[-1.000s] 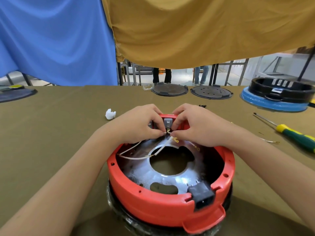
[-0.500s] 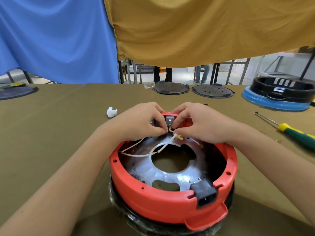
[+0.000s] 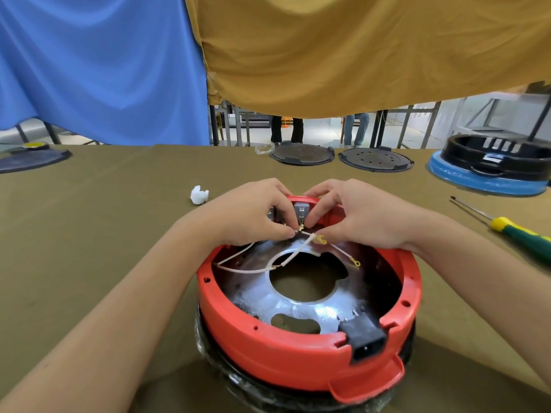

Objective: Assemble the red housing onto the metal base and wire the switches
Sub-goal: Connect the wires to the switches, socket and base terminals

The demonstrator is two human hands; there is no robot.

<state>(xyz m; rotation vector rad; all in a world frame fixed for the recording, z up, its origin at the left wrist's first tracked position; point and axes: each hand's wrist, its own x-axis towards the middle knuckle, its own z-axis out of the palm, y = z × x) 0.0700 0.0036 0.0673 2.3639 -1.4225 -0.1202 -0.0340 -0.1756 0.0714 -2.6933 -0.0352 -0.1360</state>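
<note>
Both hands at far rim of red housing [image 3: 286,350]: left hand [image 3: 250,213] and right hand [image 3: 362,216] pinching white wire [image 3: 298,253] terminal under the switch [image 3: 301,210]; screwdriver [image 3: 518,234] on worktop [image 3: 89,234].

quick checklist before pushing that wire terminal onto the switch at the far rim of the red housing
1. Red housing seated on the metal base: ok, the ring sits round it.
2. Terminal lined up below the switch: ok, it sits just under the grey body.
3. Grip: ok, left hand and right hand both pinch at the terminal.
4. Terminal fully seated: cannot tell, fingers hide the tab.
5. Other leads: not ok, two yellow-tipped wire ends and hang loose.
6. Screwdriver at hand: ok, on the table to the right.
</note>
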